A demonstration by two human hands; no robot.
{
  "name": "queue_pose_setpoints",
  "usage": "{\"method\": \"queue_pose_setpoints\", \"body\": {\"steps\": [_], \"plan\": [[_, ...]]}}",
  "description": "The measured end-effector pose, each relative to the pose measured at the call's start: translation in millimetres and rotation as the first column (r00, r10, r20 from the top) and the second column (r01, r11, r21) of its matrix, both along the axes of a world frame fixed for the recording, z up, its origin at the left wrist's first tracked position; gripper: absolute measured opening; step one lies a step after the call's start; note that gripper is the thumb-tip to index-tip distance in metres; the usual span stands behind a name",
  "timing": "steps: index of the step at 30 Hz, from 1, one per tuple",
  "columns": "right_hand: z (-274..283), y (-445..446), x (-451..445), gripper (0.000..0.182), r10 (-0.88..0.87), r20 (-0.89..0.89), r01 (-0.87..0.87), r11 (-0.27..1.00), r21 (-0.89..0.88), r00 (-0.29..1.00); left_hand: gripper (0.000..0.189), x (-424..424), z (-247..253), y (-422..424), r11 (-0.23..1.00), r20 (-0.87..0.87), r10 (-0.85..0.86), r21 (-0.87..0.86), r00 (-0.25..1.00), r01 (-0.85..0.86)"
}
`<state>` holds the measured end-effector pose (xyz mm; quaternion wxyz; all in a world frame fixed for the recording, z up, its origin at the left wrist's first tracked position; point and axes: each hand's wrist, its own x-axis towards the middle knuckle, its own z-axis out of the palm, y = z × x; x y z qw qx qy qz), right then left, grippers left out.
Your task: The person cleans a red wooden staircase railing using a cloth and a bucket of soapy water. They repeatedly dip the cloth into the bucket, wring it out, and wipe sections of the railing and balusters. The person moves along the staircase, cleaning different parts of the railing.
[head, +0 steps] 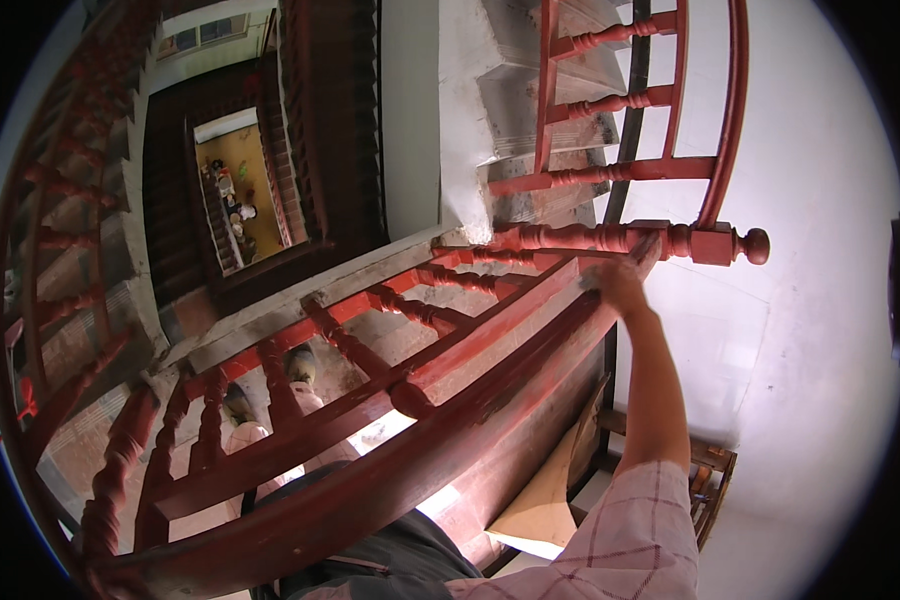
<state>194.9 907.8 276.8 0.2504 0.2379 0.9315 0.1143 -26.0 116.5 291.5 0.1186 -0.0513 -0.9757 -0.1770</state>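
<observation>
My right hand (619, 285) reaches out from a checked sleeve and lies curled over the far end of a red wooden handrail (420, 442), close to a turned newel post (607, 238). A small greyish patch shows at its fingertips; what it is cannot be told. The handrail's red surface looks worn and patchy, with darker streaks near the hand. Beneath it run a lower red rail (292, 442) and turned balusters (349, 341). My left hand is out of view.
An open stairwell (244, 187) drops at the upper left, with people far below. Concrete steps (547, 112) with a red railing rise at the top. A white wall (817, 322) stands at the right. A brown sheet (551, 487) and a wooden frame (712, 480) are at the lower right.
</observation>
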Motion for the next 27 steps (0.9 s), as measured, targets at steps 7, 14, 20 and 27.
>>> {"method": "queue_pose_setpoints", "body": {"steps": [7, 14, 20, 27], "plan": [[16.8, 74.7, 6.1, 0.016, -0.207, -0.098, 0.229, 0.865, 0.447, 0.973, 0.043, 10.5, 2.4, 98.1, 0.944, 0.097, -0.283, -0.151, 0.954, 0.295], [-10.4, 107.9, 11.8, 0.025, -0.257, 0.173, 0.213, 0.948, 0.238, 0.951, 0.038, 7.0, -0.6, 90.7, 0.753, -0.013, -0.604, -0.338, 0.797, 0.564], [-3.8, 73.6, 3.0, 0.024, -0.088, 0.3, 0.028, 0.98, 0.199, 0.95, 0.04, 9.7, -9.4, 88.7, 0.693, 0.004, -0.654, -0.399, 0.756, 0.601], [2.6, -26.4, -7.7, 0.018, 0.086, 0.244, -0.096, 0.995, 0.031, 0.966, 0.038, 8.1, -2.1, 91.6, 0.737, 0.071, -0.579, -0.382, 0.812, 0.558]]}}
